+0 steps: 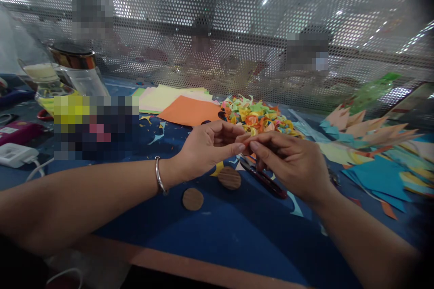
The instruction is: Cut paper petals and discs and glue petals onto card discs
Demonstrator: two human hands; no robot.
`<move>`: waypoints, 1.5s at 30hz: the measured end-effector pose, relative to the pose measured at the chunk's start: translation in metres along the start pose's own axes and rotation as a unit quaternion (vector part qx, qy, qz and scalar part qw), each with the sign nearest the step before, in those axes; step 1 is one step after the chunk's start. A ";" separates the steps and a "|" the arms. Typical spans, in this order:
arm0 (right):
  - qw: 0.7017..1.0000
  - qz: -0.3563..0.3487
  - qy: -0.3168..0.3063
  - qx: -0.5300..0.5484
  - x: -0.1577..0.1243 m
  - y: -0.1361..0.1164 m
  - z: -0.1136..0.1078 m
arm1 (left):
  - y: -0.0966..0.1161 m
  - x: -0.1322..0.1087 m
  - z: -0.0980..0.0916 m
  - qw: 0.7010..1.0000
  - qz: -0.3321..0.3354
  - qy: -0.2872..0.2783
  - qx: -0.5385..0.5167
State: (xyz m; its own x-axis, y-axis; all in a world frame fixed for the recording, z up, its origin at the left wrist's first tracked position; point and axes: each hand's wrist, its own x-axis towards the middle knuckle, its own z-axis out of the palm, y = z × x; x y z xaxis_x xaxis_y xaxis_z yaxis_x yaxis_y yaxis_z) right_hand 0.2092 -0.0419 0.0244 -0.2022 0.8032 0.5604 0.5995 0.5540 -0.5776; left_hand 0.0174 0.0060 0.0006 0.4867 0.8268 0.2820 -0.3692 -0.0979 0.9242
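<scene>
Paper scrap [248, 143], small, orange and mostly hidden by fingers, is pinched between the fingertips of the left hand [206, 149] and the right hand [293, 160], each grip being narrow. It is held above the blue worktop [217, 239], before a heap of paper cuttings [252, 115]. Scissors [267, 183] are partly overlapped by the right hand; two wooden discs [193, 199] are laid nearby, apart.
</scene>
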 end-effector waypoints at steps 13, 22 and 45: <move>1.000 0.012 0.009 -0.004 0.001 0.000 0.002 | -0.002 0.002 -0.006 0.998 0.024 -0.015 0.057; 0.997 -0.032 0.010 -0.063 -0.001 0.006 0.002 | 0.001 0.002 -0.003 0.999 -0.034 0.005 -0.018; 0.998 0.037 -0.007 0.053 0.002 0.002 0.004 | 0.000 0.000 -0.009 0.960 0.114 -0.001 0.254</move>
State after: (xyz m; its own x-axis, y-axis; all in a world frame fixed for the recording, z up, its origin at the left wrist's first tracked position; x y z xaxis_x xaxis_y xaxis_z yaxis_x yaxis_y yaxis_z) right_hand 0.2063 -0.0383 0.0220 -0.1721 0.8456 0.5053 0.5283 0.5122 -0.6772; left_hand 0.0100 0.0112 -0.0019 0.4415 0.7506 0.4916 -0.0321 -0.5344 0.8446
